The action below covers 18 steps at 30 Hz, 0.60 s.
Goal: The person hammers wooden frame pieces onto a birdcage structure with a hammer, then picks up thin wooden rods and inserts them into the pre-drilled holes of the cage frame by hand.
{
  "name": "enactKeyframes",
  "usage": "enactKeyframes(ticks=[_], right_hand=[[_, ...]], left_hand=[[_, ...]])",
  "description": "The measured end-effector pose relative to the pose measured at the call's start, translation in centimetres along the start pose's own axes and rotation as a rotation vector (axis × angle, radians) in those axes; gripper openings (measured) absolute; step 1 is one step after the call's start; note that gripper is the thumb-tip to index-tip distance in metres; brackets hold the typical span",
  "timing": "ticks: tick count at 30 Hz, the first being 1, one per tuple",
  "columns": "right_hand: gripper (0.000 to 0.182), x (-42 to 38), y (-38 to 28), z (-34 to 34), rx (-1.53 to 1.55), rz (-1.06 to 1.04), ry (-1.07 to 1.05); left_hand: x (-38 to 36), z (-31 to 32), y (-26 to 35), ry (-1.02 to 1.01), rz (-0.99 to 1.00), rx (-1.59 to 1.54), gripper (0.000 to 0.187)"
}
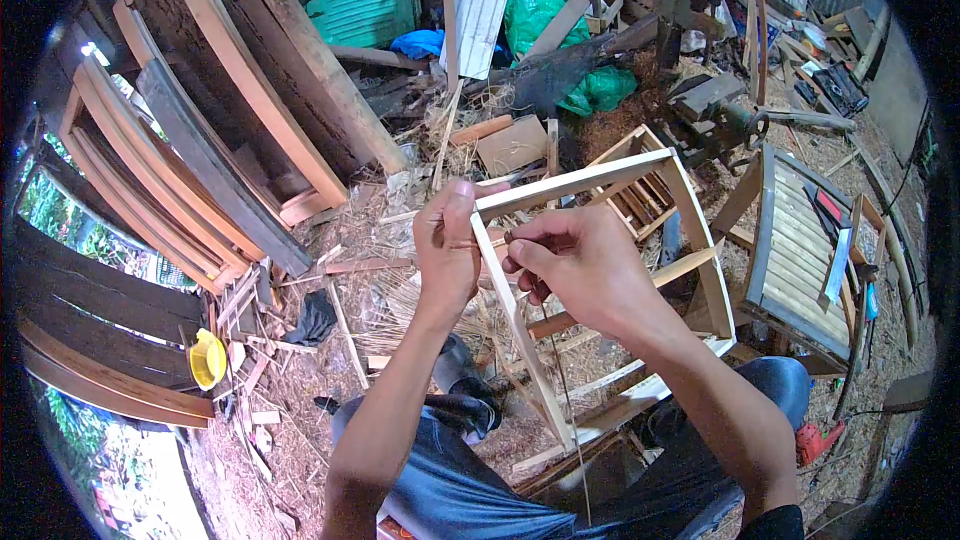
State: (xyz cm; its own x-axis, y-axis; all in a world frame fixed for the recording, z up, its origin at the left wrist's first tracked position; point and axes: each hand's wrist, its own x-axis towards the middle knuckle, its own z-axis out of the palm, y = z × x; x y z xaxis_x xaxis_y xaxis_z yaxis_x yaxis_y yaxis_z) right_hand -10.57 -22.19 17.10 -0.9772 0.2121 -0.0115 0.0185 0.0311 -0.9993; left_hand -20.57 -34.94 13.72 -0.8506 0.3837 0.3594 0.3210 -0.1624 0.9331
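A light wooden box-like frame (518, 325) rests across my lap, made of narrow slats joined at the corners. My left hand (447, 255) is closed around its upper left corner, thumb pointing up along the wood. Just inside that corner, my right hand (590, 265) is pinched, fingertips close to the upright slat. A thin, cord-like strand (566, 390) hangs from below the right fingers, past the lower corner of the frame, towards my knees. The exact spot where the fingers hold it is hidden.
A bench with a slatted top (800, 245) stands at right, with tools on it. Curved wooden frames (260, 90) lean at left, near a yellow bowl (207, 360). A red power tool (818, 443) lies by my right knee. Shavings and scraps cover the ground.
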Motion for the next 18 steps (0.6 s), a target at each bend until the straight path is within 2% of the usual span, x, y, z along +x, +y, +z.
enactKeyframes(ticks=[3, 5, 6, 7, 8, 9, 10, 12, 14, 16, 17, 18], right_hand=[[0.014, -0.1, -0.2, 0.2, -0.070, -0.010, 0.004], [0.015, -0.2, -0.1, 0.1, -0.085, -0.089, 0.009], [0.015, -0.3, -0.5, 0.3, -0.107, -0.090, 0.026], [0.014, -0.9, -0.9, 0.2, -0.265, -0.270, 0.160], [0.014, -1.8, -1.4, -0.7, -0.454, -0.446, 0.296], [0.023, -2.6, -1.6, -1.9, -0.610, -0.553, 0.418], [0.023, -3.8, -1.9, -3.5, -0.658, -0.553, 0.451], [0.054, -5.9, -2.6, -6.4, -0.965, -0.245, 0.749], [0.079, -6.0, 0.7, -9.7, -0.874, -0.095, 0.816], [0.090, -6.6, 0.3, -11.5, -0.867, -0.146, 0.991], [0.090, -7.0, 0.7, -13.0, -0.737, -0.050, 0.950], [0.090, -8.1, -0.2, -13.2, -0.738, -0.061, 0.968]], left_hand=[[0.0, -0.3, -0.3, -0.011, -0.053, -0.045, 0.044], [0.1, -0.6, -1.5, -0.013, -0.099, -0.123, 0.044], [0.4, -1.2, -3.2, 0.104, -0.061, 0.093, 0.043], [0.8, -0.5, -4.3, 0.196, -0.034, 0.277, 0.043], [0.9, 1.1, -2.5, 0.145, -0.037, 0.100, 0.043], [1.5, 1.8, -0.1, 0.101, -0.026, -0.064, 0.043], [1.9, 1.9, 0.6, 0.069, 0.077, -0.087, 0.042], [2.9, 1.7, 1.8, 0.094, 0.109, -0.089, 0.043], [3.3, 2.5, 3.0, 0.145, 0.197, -0.052, 0.041], [3.3, 3.7, 2.5, 0.267, 0.277, 0.020, 0.042], [3.3, 4.2, 2.2, 0.195, 0.311, -0.058, 0.035], [3.1, 5.1, 3.0, 0.120, 0.338, -0.136, 0.027]])
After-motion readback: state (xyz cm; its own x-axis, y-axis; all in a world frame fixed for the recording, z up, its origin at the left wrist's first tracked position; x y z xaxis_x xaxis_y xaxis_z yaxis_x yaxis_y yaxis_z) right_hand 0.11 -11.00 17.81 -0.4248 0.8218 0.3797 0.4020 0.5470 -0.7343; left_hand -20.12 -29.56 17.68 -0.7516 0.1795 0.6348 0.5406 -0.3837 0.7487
